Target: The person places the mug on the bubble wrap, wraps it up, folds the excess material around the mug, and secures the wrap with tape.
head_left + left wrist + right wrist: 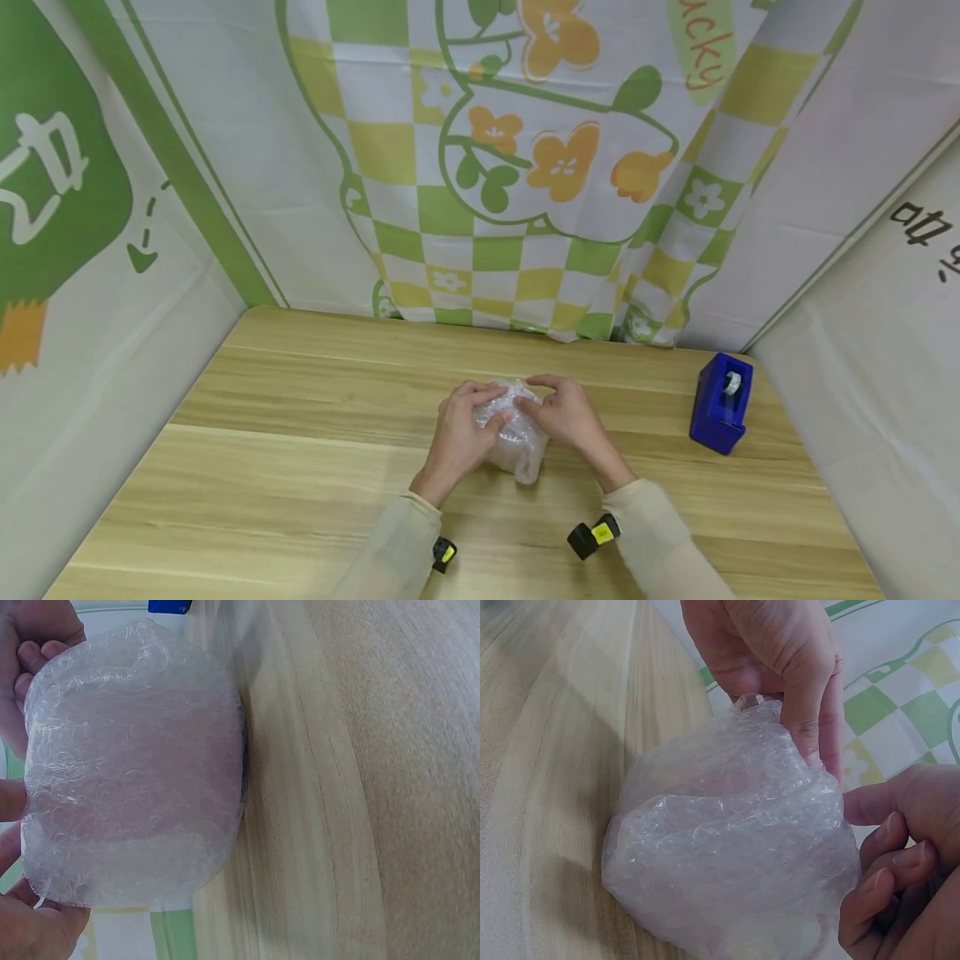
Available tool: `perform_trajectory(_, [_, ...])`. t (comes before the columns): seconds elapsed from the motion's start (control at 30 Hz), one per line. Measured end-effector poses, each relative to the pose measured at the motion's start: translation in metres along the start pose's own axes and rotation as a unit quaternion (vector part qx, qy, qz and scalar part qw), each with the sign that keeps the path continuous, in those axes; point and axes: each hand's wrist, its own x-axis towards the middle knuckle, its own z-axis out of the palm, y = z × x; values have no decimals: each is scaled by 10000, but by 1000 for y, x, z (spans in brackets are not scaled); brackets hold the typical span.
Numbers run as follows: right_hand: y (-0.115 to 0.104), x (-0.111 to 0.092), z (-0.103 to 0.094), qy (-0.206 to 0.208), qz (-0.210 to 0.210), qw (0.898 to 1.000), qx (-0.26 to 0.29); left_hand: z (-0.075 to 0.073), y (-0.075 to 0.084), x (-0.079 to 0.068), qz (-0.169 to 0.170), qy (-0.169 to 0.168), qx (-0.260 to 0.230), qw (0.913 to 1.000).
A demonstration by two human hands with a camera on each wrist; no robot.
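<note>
A rounded package in clear bubble wrap (517, 450) stands on the table between both hands. Something pale pink shows dimly through the wrap (142, 765) in the left wrist view, its kind hidden. My left hand (461, 429) grips the package's top left side, thumb on the near side and fingers over the far side. From the right, my right hand (567, 412) holds the top edge of the wrap with its thumb on it. Its other fingers (885, 877) are curled beside the package in the right wrist view. The wrap is creased and folded over there.
A blue tape dispenser (722, 404) with a roll of tape stands at the table's right rear. The wood-grain table (300, 467) meets a printed curtain (517, 250) at the back. White fabric walls rise on both sides.
</note>
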Motion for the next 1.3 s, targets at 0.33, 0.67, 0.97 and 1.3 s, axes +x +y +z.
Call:
perform_trajectory(0.33, [-5, 3, -1, 239, 63, 9993, -281, -1, 1, 0, -3, 3, -50, 10000])
perform_trajectory(0.67, [-8, 10, -3, 431, 84, 9970, -638, -1, 1, 1, 23, -3, -19, 10000])
perform_trajectory(0.97, [-11, 13, -3, 330, 36, 9965, -769, -1, 1, 1, 21, 21, 18, 10000])
perform_trajectory(1.3, [-8, 23, -5, -50, 409, 9986, -338, -1, 1, -1, -15, 29, -36, 10000])
